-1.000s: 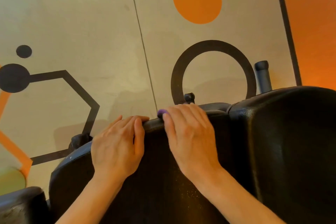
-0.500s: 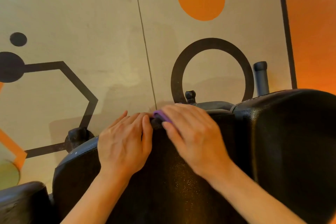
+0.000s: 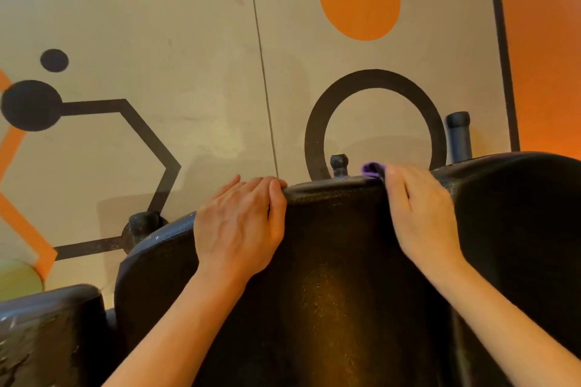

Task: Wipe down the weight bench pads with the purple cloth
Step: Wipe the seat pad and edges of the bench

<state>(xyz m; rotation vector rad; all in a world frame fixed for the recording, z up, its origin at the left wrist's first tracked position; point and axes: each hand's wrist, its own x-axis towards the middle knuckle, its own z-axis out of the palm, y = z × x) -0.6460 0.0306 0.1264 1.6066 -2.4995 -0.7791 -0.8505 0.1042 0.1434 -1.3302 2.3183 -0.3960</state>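
Two bare forearms rise from the bottom edge of the frame toward its middle, the left from the lower left, the right from the lower right corner. The left hand (image 3: pixel 242 226) lies back-up just left of centre, its fingers close together and bent forward over the far edge of the black textured bench pad (image 3: pixel 330 261), thumb laid alongside the forefinger. The right hand (image 3: pixel 421 217) sits right of centre, well apart from the left, back-up too, its fingers curled over the same edge onto a small purple cloth (image 3: pixel 371 169) that peeps out past the fingertips.
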